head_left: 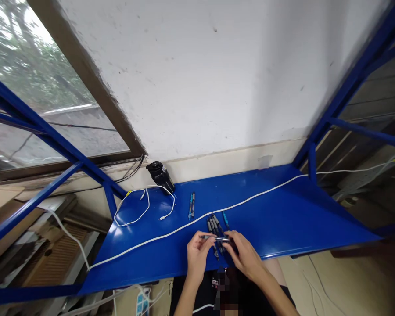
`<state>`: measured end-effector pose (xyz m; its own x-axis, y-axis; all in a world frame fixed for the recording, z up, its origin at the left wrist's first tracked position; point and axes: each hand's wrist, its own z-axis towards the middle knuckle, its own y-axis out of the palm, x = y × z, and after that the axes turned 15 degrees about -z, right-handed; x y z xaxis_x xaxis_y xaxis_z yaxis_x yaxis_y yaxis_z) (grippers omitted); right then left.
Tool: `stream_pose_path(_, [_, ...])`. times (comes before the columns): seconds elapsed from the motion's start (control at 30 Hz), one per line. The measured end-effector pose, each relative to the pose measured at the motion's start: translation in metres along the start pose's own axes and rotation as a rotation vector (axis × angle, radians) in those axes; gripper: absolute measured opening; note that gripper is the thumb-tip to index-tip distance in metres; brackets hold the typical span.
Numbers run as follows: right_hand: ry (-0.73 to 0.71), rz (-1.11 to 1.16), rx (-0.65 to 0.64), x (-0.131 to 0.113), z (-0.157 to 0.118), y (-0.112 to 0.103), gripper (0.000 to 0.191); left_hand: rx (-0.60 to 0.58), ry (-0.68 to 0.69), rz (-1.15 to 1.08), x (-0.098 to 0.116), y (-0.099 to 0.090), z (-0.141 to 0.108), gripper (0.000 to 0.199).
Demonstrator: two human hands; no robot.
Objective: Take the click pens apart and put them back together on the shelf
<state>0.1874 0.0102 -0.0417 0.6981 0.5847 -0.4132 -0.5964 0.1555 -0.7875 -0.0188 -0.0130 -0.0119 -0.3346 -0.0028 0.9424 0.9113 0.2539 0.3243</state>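
Observation:
A dark pen with a grey end (221, 239) is held level between both hands, just above the blue shelf near its front edge. My left hand (198, 253) pinches one end between thumb and fingers. At the other end, my right hand (242, 253) has its fingers closed on the same pen. Beneath and behind it lies a loose group of several grey and dark pens (213, 224), partly hidden by the hands. A bright blue pen (225, 220) lies to the right of this group. Farther back, two pens (191, 205) lie side by side.
A long white cable (250, 201) crosses the blue shelf (283, 224) from side to side. At the back left a black bottle (162, 176) stands near a looped white charging cable (131, 224). Blue metal posts (312, 162) rise at both ends. Below hangs a power strip (143, 302).

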Motion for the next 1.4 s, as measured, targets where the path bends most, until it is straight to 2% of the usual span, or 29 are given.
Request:
stream_pose_path(0.07, [-0.022, -0.029, -0.001, -0.002, 0.002, -0.005, 0.029, -0.018, 0.003, -0.011, 0.001, 0.001, 0.0, 0.031])
stream_pose_path(0.17, [-0.016, 0.049, -0.041, -0.006, 0.008, -0.01, 0.027, -0.049, -0.006, -0.028, 0.001, 0.001, -0.001, 0.03])
stream_pose_path(0.27, [-0.023, 0.099, -0.005, -0.007, 0.011, -0.008, 0.024, -0.056, -0.019, -0.034, 0.0, 0.001, -0.001, 0.028])
stream_pose_path(0.4, [-0.049, 0.035, 0.017, -0.003, 0.006, -0.003, 0.021, -0.051, -0.022, -0.042, 0.0, 0.001, -0.001, 0.028])
stream_pose_path(0.57, [-0.066, -0.034, 0.018, -0.002, 0.006, -0.005, 0.032, -0.058, -0.027, -0.043, 0.003, 0.002, -0.001, 0.028])
stream_pose_path(0.73, [0.0, 0.105, 0.018, -0.004, 0.01, -0.004, 0.024, -0.045, -0.031, -0.034, 0.003, 0.002, -0.001, 0.03])
stream_pose_path(0.83, [0.006, 0.091, 0.026, -0.004, 0.009, -0.005, 0.019, -0.032, -0.017, -0.033, 0.003, 0.002, 0.0, 0.03])
stream_pose_path(1.0, [-0.095, -0.06, -0.055, -0.001, 0.008, -0.008, 0.053, -0.014, -0.008, -0.101, 0.002, 0.002, 0.001, 0.031])
stream_pose_path(1.13, [-0.083, -0.114, -0.052, 0.003, 0.006, -0.006, 0.08, 0.038, -0.01, -0.219, -0.001, 0.002, 0.002, 0.035])
stream_pose_path(1.23, [-0.073, -0.122, -0.037, 0.004, 0.004, -0.003, 0.086, 0.062, -0.015, -0.281, -0.003, 0.002, 0.002, 0.037])
stream_pose_path(1.4, [-0.057, -0.139, -0.008, 0.005, 0.003, -0.001, 0.082, 0.121, 0.026, -0.384, -0.003, 0.003, 0.003, 0.039])
